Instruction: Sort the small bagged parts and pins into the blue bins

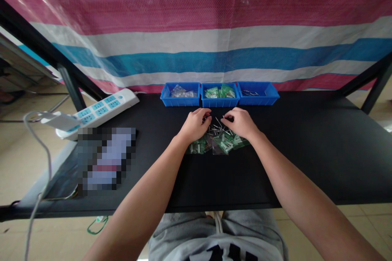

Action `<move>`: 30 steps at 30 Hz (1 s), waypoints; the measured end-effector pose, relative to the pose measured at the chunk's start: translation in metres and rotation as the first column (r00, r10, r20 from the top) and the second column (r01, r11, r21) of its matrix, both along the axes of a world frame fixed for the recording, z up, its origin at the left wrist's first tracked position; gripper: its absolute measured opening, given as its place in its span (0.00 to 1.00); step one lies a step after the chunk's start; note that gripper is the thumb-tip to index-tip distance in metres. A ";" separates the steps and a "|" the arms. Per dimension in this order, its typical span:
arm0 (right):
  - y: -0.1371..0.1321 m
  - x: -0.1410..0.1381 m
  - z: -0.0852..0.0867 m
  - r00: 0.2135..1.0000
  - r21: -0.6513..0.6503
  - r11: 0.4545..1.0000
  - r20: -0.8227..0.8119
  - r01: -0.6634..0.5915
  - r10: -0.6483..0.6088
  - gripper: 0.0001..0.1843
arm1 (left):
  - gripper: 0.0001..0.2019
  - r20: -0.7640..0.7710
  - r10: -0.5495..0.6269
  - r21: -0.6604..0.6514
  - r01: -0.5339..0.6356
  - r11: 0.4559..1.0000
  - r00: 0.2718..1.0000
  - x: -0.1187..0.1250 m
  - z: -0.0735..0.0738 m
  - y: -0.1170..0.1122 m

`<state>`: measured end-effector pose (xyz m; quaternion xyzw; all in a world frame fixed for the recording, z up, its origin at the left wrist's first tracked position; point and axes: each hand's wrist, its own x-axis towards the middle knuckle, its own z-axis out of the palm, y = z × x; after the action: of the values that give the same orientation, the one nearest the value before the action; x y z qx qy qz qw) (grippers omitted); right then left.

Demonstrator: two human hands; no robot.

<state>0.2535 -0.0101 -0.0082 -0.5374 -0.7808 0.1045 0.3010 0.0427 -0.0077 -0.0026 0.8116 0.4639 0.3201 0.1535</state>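
Observation:
Both my hands rest over a small pile in the middle of the black table [306,151]. My left hand [196,124] has its fingers curled at the pile's left edge. My right hand [240,122] pinches at thin metal pins [218,129] lying between the two hands. Under and in front of the hands lie small clear bags with green parts [225,143]. What each hand's fingertips hold is too small to make out.
Three blue bins stand in a row at the table's back: the left bin [180,94] with clear bags, the middle bin [219,94] with green bags, the right bin [259,93] with metal pins. A white power strip [98,110] lies at the back left, a blurred flat item [105,159] in front of it.

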 end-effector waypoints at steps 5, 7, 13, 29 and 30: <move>0.000 -0.002 0.000 0.995 0.001 0.999 0.080 0.052 -0.052 0.08 | 0.12 -0.011 -0.004 0.000 0.004 1.000 1.000 0.001 0.001 0.000; 0.000 -0.003 0.001 0.993 -0.009 0.999 0.111 0.043 -0.042 0.10 | 0.12 -0.014 -0.002 -0.003 0.002 1.000 1.000 0.001 0.002 -0.001; -0.001 -0.003 0.001 0.988 -0.006 1.000 0.157 0.006 -0.005 0.12 | 0.12 -0.016 -0.007 0.000 0.007 1.000 1.000 0.001 0.001 0.000; -0.013 -0.012 0.016 0.977 0.015 0.977 -0.039 -0.211 0.212 0.08 | 0.15 -0.069 -0.010 -0.027 0.008 1.000 0.998 0.007 0.020 -0.015; -0.015 -0.013 0.017 0.975 -0.007 0.975 -0.033 -0.222 0.221 0.08 | 0.16 -0.086 -0.028 -0.029 0.026 0.999 0.996 0.007 0.021 -0.016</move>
<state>0.2406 -0.0251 0.0086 -0.4470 -0.8303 0.1502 0.2971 0.0497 -0.0234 0.0181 0.8288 0.4634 0.2760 0.1488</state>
